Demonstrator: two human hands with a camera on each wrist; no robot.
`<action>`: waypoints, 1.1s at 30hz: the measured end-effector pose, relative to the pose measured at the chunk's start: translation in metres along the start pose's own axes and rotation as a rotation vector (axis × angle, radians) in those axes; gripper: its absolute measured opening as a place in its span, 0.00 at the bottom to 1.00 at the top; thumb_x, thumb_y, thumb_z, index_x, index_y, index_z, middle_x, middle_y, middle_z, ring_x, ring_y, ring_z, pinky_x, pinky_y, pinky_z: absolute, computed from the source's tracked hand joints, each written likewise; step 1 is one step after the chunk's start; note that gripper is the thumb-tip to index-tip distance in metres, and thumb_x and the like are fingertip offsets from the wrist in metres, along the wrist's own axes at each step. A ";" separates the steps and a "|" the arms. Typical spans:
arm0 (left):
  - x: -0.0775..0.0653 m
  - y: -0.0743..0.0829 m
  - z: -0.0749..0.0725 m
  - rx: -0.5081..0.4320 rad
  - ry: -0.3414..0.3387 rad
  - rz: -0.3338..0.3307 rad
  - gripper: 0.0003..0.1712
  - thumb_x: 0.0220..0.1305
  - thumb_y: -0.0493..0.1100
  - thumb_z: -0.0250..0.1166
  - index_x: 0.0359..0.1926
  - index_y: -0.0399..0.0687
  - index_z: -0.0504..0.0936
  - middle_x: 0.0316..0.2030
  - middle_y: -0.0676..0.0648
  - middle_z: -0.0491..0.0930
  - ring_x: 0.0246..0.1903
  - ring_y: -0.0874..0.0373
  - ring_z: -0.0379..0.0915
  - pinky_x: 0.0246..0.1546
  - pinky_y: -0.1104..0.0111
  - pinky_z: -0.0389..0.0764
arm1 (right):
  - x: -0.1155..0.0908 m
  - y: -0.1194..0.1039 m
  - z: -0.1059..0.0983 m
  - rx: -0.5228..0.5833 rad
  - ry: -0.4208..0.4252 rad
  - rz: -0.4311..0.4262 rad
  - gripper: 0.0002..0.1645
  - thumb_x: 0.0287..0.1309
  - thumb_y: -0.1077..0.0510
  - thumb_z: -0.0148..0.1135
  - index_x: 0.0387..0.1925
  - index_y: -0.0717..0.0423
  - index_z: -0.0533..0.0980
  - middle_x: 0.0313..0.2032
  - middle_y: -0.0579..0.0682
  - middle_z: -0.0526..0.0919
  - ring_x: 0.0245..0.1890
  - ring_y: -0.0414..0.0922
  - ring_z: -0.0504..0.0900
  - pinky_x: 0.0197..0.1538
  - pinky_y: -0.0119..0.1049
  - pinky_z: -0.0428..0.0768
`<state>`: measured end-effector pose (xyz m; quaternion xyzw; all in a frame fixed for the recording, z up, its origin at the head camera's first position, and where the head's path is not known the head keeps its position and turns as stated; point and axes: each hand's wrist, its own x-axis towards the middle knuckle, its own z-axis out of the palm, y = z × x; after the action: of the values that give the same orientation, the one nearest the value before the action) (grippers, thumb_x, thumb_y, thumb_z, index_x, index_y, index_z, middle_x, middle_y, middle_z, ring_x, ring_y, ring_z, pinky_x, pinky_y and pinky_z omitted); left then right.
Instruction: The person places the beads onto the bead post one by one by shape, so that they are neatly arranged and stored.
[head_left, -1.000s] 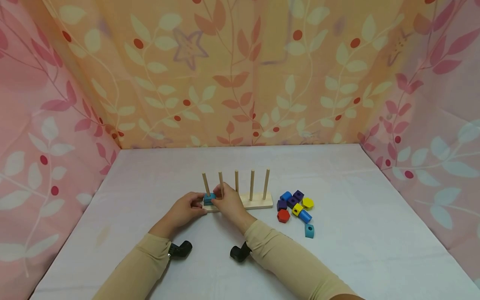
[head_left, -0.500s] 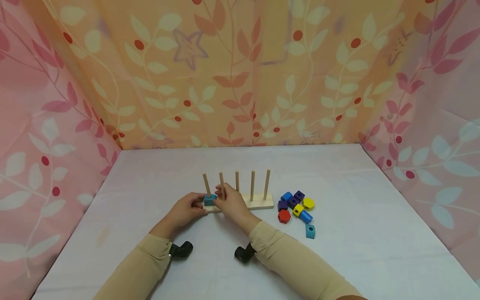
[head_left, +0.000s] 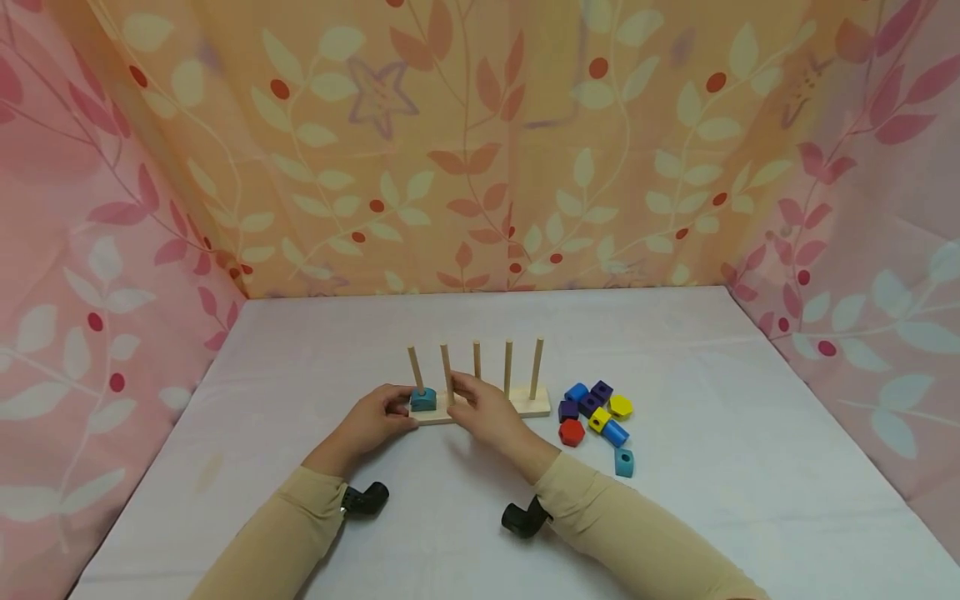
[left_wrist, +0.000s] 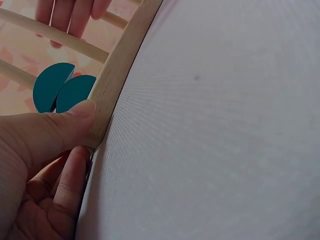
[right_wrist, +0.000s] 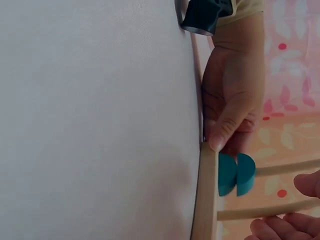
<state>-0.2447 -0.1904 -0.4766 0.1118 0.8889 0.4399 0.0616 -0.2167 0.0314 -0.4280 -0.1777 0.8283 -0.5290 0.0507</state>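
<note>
Gripping the left end of the wooden peg base (head_left: 534, 403), the left hand (head_left: 375, 419) sits, in the head view, beside two teal half-rounds (head_left: 423, 402) on the leftmost peg (head_left: 415, 369); the base's long axis runs sideways. The right hand (head_left: 491, 417) is by the second peg (head_left: 446, 362), and the loose blocks (head_left: 590, 405) lie to its right, past the base's right end. That rightward offset is, I judge, what the coming move turns on, with the right hand much the nearer. From the left wrist, the left thumb presses the base near its corner with the other fingers curled below, while the right hand's fingers extend loosely. From the right wrist, its thumb and fingers stand apart, gripping nothing (whether they brush the second peg, I cannot tell).
</note>
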 end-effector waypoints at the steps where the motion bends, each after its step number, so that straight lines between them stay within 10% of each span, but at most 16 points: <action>1: 0.000 0.001 0.000 -0.002 -0.001 -0.002 0.30 0.50 0.40 0.70 0.56 0.43 0.74 0.43 0.47 0.74 0.38 0.58 0.71 0.38 0.67 0.71 | -0.002 0.001 -0.003 0.015 -0.010 -0.002 0.31 0.57 0.64 0.58 0.62 0.62 0.63 0.58 0.58 0.71 0.58 0.51 0.69 0.59 0.43 0.65; 15: 0.000 0.002 0.001 0.021 -0.008 -0.003 0.30 0.51 0.42 0.70 0.56 0.43 0.73 0.41 0.48 0.74 0.38 0.58 0.70 0.38 0.66 0.70 | -0.028 0.012 -0.076 -0.037 0.040 0.076 0.11 0.57 0.63 0.59 0.44 0.57 0.77 0.43 0.53 0.80 0.42 0.44 0.78 0.46 0.36 0.76; 33: -0.001 0.001 0.000 0.025 -0.009 -0.003 0.30 0.51 0.42 0.70 0.57 0.44 0.73 0.41 0.48 0.74 0.38 0.58 0.70 0.39 0.66 0.70 | -0.060 0.059 -0.161 -0.258 0.056 0.269 0.10 0.59 0.58 0.58 0.42 0.56 0.76 0.38 0.53 0.79 0.36 0.46 0.74 0.40 0.37 0.76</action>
<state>-0.2434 -0.1897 -0.4755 0.1133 0.8942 0.4283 0.0648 -0.2191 0.2130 -0.4172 -0.0555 0.9067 -0.4115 0.0744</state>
